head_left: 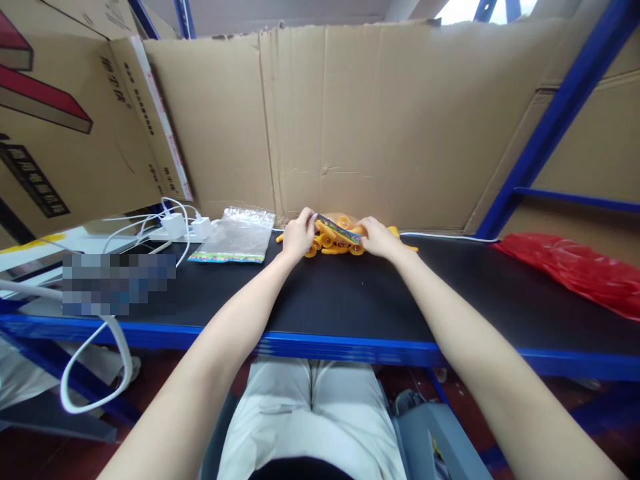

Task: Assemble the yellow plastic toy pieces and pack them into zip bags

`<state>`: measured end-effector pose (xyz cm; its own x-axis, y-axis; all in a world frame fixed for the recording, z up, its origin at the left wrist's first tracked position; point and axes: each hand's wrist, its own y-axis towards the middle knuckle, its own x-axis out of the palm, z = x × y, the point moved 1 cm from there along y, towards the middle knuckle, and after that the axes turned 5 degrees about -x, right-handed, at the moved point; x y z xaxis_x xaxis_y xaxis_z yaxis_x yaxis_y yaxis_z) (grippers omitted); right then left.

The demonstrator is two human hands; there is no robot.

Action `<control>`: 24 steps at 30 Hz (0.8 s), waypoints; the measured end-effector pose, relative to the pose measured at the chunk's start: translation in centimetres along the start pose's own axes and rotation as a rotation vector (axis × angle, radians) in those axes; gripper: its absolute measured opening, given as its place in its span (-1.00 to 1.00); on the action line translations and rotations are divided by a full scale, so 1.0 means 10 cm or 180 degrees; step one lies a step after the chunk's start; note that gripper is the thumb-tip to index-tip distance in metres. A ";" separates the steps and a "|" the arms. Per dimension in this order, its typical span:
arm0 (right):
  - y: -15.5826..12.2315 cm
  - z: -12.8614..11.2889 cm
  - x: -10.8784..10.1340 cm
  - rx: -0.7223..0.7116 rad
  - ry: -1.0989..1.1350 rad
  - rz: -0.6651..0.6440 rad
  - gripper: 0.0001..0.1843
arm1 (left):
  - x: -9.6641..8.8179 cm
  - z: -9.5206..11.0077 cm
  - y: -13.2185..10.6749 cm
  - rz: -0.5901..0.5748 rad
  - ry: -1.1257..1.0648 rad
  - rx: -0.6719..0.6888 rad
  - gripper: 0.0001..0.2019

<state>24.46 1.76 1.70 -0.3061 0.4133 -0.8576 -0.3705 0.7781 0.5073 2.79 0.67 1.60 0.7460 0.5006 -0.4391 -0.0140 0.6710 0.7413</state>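
At the back of the black tabletop, my left hand (299, 236) pinches one end of a colourful printed strip, which looks like the edge of a clear plastic bag (339, 229). My right hand (378, 238) grips the strip's other end, so it slants down to the right between them. Several orange-yellow plastic pieces (327, 249) with round, ring-like ends lie under and around the strip. Whether some of them are inside the bag I cannot tell. To the left of my left hand, a flat clear bag (235, 235) with a similar printed edge lies on the table.
A cardboard sheet (410, 127) stands behind the black tabletop (345, 300). White chargers (174, 225) with cables sit at the left, near a blurred-out patch. Red plastic (575, 270) lies at the right. Blue metal (345, 347) edges the table.
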 end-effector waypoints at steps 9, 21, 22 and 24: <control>-0.08 -0.23 -0.15 -0.0362 0.0176 0.0502 -0.28 | -0.01 0.02 0.01 0.0031 -0.0593 -0.0316 -0.82; 0.01 -0.47 -0.29 -0.0297 0.1003 0.1428 -0.63 | 0.00 0.07 -0.03 -0.0142 -0.0258 0.0179 -0.82; 0.02 -0.47 -0.28 -0.0326 0.1143 0.1414 -0.65 | 0.00 0.07 -0.03 -0.0138 -0.0284 0.0189 -0.82; 0.03 -0.45 -0.26 -0.0303 0.1428 0.1439 -0.65 | -0.01 0.07 -0.02 -0.0138 -0.0370 0.0126 -0.80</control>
<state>21.20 -1.25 4.47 -0.7796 0.4366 -0.4490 -0.1889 0.5196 0.8333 3.23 0.12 1.87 0.8176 0.4032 -0.4110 0.0446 0.6674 0.7433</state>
